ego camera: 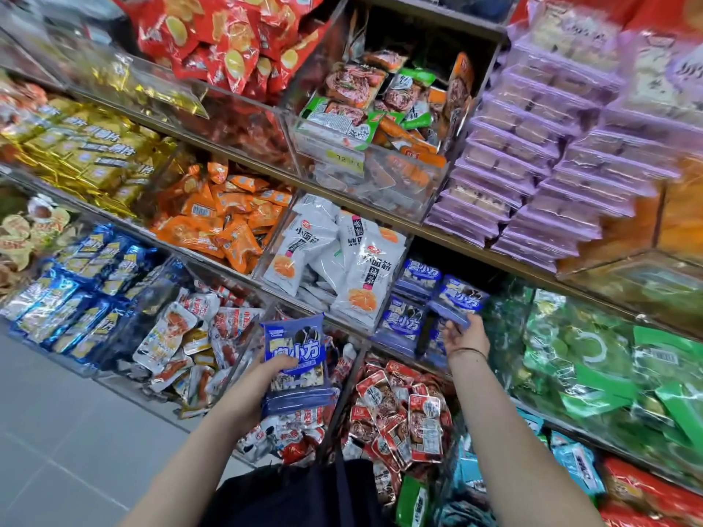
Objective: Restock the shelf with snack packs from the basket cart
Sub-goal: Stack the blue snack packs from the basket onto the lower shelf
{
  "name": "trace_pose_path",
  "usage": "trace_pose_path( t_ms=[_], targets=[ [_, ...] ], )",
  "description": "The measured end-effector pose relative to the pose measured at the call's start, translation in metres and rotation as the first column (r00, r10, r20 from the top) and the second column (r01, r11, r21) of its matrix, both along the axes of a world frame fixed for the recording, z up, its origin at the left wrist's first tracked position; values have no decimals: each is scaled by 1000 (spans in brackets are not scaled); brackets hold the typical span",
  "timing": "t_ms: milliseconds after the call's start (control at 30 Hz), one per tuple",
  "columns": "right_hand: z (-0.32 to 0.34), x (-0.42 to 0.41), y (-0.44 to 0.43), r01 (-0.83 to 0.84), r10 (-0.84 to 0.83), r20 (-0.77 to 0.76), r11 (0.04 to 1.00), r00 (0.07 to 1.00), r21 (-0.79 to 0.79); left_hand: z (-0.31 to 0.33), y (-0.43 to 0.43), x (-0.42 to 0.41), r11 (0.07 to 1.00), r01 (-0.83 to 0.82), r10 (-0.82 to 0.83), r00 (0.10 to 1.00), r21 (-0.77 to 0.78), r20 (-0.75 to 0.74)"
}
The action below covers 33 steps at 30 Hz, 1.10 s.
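A: Holding what, when you looked?
B: I saw the left hand [254,386] curled round a stack of blue snack packs [295,355], white-lettered, before the shelf [471,245]; the right hand [467,338] pinched another blue pack [461,298] beside matching shelved packs [403,319].

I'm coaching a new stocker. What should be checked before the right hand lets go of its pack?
1. Right hand grips the blue pack: ok.
2. Blue pack matches the shelved blue packs beside it: ok.
3. Blue pack pushed fully in among them: not ok, it sits at the front, its lower edge in the fingers.
4. Room behind the shelved blue packs: cannot tell.
5. Left hand holds the spare stack firmly: ok, thumb across the top pack.
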State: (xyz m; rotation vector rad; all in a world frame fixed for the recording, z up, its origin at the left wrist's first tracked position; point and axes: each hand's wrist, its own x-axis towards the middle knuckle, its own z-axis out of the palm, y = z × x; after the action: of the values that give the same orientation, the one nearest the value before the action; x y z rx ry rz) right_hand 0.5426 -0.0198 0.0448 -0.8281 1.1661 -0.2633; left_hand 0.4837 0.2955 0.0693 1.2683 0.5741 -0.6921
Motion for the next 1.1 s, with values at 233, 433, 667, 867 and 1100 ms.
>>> trace_pose_path(
  t_ms=[233,433,667,867,1100],
  targets=[
    [-17,27,-26,-10,6,-85,999,996,-49,-5,6,-6,995,-66,67,998,70,-14],
    [-33,17,-14,-80,54,-123,973,991,-218,-6,4,-7,993,-81,80,997,84,5],
    [-21,-36,22,-397,348,-190,788,918,-471,-3,-5,-9,997,-54,55,999,48,-2],
    [8,-78,67,-751,779,-171,484,604,-449,3,-22,-10,1000,15,-16,998,17,66],
    [16,-97,95,-956,975,-117,152,186,-252,5,-38,-17,980,182,-191,973,78,130]
  ],
)
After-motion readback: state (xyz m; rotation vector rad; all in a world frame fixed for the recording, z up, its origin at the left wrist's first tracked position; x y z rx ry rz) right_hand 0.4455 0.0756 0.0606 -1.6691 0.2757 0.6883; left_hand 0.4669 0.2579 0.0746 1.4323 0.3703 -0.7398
